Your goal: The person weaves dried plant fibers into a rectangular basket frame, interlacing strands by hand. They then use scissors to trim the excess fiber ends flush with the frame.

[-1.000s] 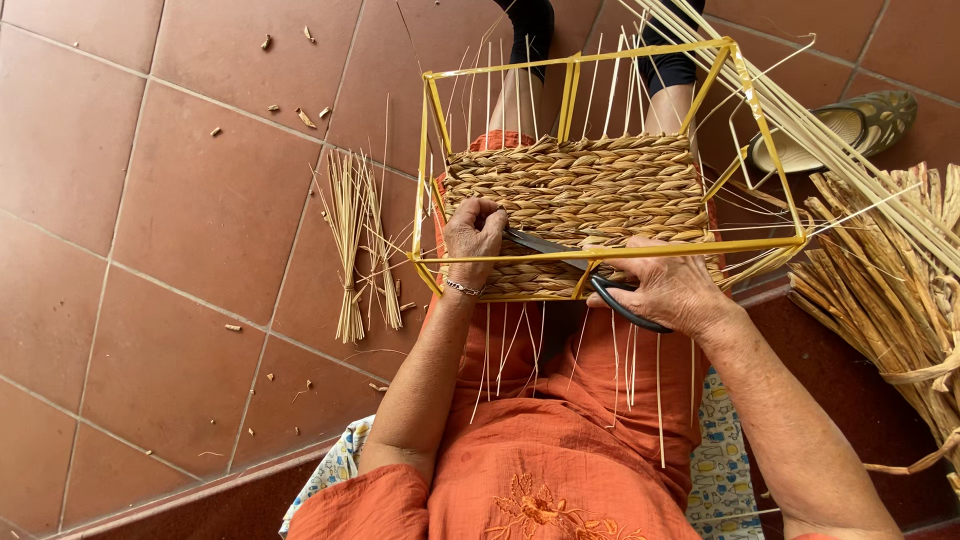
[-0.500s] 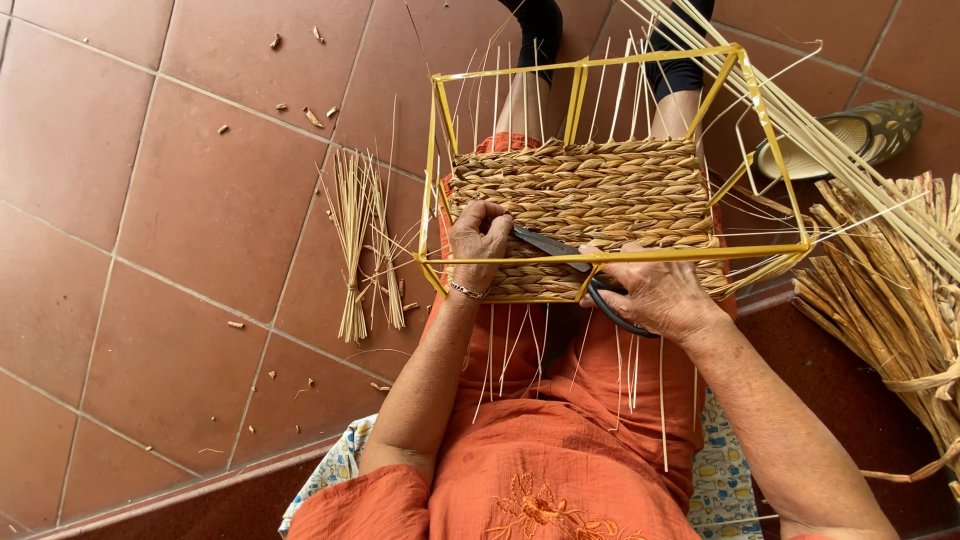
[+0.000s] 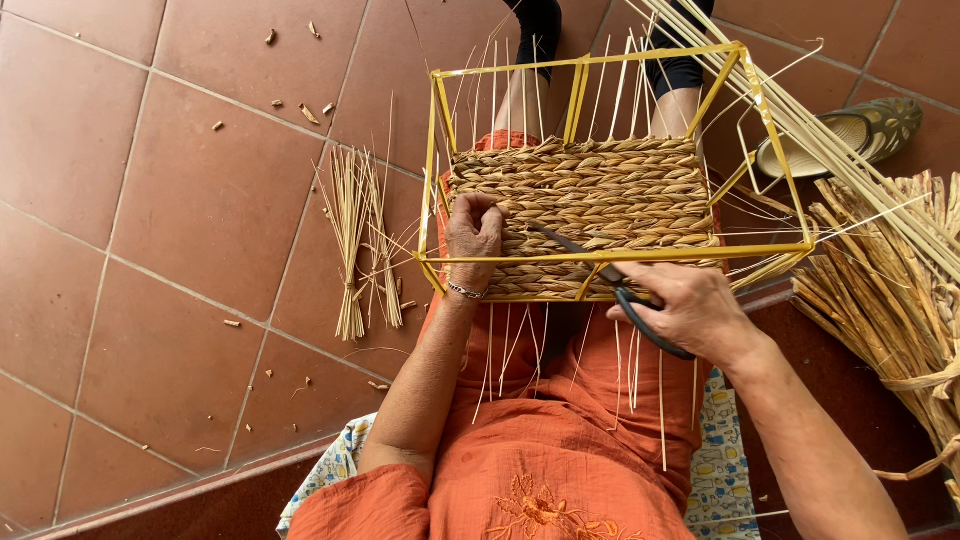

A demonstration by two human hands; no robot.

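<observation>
Holding black-handled scissors [image 3: 610,285] in my right hand [image 3: 690,310], fingers closed through the handle loops; blades point up-left across the woven panel [image 3: 590,205], tips near its middle. Can't tell if the blades are parted or shut. Left hand [image 3: 473,235] sits curled on the panel's left edge, fingers pressed against the braided weave, bracelet at the wrist, just inside the frame's left post. Panel is stretched inside a yellow wire frame [image 3: 640,254] resting on my lap over the orange dress [image 3: 545,440]; thin straw uprights stick out above and below it. On the red tile floor [image 3: 180,200] left of the frame lies a small bundle of cut straws [image 3: 355,240], with scattered offcuts further up. Thick bundle of dried reeds [image 3: 890,290] lies to my right, a sandal [image 3: 850,140] beyond it.
</observation>
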